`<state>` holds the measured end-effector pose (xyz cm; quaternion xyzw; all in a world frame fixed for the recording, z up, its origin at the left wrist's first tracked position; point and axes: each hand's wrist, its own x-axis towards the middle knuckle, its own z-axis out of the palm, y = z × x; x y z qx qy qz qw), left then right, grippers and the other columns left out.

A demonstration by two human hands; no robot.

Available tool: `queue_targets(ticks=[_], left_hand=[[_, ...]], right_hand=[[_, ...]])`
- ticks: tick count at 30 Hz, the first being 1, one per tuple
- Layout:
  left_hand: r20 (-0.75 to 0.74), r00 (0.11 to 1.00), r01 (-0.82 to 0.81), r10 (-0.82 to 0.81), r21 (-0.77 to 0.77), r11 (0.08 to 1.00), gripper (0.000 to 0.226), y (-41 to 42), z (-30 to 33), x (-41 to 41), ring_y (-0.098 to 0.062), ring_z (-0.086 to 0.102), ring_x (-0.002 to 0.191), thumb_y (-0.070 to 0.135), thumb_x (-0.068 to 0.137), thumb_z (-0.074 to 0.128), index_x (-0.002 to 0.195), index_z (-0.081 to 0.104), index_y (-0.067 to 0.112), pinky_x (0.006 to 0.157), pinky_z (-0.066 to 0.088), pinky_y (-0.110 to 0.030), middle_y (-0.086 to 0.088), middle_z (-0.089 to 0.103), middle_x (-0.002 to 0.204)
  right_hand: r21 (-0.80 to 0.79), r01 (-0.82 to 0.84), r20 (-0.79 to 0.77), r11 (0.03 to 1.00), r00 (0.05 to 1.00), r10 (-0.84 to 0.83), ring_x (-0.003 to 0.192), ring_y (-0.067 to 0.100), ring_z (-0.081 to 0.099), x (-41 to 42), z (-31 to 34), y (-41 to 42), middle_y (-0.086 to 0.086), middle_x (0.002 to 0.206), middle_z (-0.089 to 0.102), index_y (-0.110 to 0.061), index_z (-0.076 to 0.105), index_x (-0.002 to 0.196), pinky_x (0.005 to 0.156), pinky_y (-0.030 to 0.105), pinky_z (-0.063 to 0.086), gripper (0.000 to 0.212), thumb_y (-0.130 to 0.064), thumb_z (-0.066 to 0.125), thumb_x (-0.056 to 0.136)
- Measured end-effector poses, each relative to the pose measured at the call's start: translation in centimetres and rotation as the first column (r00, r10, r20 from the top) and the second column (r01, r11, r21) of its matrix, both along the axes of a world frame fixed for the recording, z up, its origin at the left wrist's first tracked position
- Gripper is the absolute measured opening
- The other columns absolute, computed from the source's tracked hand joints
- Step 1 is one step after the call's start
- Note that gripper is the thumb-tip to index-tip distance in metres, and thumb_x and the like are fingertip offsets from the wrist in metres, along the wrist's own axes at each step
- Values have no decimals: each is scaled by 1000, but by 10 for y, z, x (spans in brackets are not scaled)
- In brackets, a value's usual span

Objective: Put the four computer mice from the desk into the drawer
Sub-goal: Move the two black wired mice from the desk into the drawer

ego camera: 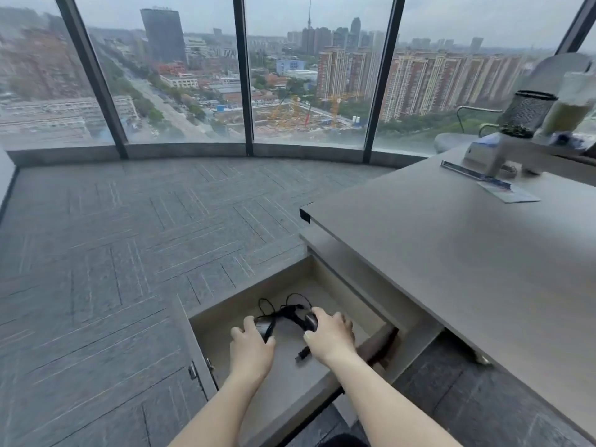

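Observation:
The drawer (258, 291) stands pulled out below the desk's left end, its pale inside showing. Both of my hands reach into it. My left hand (251, 345) is closed over a dark grey mouse (263, 327). Over a second dark mouse (311, 321) curls my right hand (330, 338). Tangled black cables (287, 309) loop behind the two mice, and a USB plug (303, 353) lies on the drawer floor between my wrists. No other mouse shows on the desk top (451, 253).
A black mesh pen cup (525, 114), a glass jar (571, 104) and a ruler on a booklet (483, 182) sit at the desk's far right. Grey carpet (113, 253) spreads left toward the floor-to-ceiling windows.

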<state>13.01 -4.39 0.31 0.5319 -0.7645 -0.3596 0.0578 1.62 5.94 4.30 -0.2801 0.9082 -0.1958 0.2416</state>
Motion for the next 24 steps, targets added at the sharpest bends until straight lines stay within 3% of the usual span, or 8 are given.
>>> queue_targets(ticks=[7,11,13,15,18,21,24], left_hand=[[277,957,95,-91,-2,996,63,-3,-33,-11,-36,57,110,23,85,67,135,30,13,84,52,-39,-18,37,131],[344,931,125,-123,16,992,70,-5,-30,-15,-36,48,122,36,83,70,137,30,13,93,47,-39,-16,38,137],[323,940,124,-113,-13,992,62,-3,-19,-14,-37,46,123,41,87,63,135,35,13,95,45,-41,-15,39,136],[221,968,145,-119,-104,984,49,0,2,-19,-36,44,121,39,92,53,132,42,13,94,44,-42,-15,43,134],[-105,969,186,-221,-272,944,41,15,49,-46,-31,49,117,30,95,49,132,51,14,93,44,-36,-12,52,129],[-391,842,211,-372,-396,893,30,56,106,-84,-21,60,100,21,93,52,120,61,12,83,44,-24,-7,62,114],[-510,705,292,-493,-425,857,22,115,151,-124,-13,60,84,19,93,54,112,65,13,77,46,-21,-1,65,105]], right_hand=[[320,-41,-41,947,998,57,126,36,38,-6,-43,-30,22,145,31,-22,34,142,100,39,47,60,-21,59,87],[353,-21,-31,936,999,34,121,35,45,-6,-51,-28,23,142,31,-22,31,143,93,39,51,60,-13,56,89],[308,-28,-54,951,997,47,121,35,46,-5,-43,-25,22,142,33,-21,31,143,93,39,51,58,-15,55,90],[178,-37,-101,983,993,55,121,34,47,-5,-23,-17,18,140,38,-18,37,141,91,38,48,49,-20,52,94],[-128,-29,-177,991,984,6,119,32,54,-10,28,10,13,134,49,-16,49,135,91,39,46,40,-24,48,95],[-411,14,-294,912,944,-147,107,23,64,-26,84,64,6,123,65,-16,63,124,88,34,52,33,-23,51,95],[-584,81,-382,808,851,-361,91,19,69,-50,124,136,1,103,75,-18,73,108,75,30,54,25,-21,55,92]])
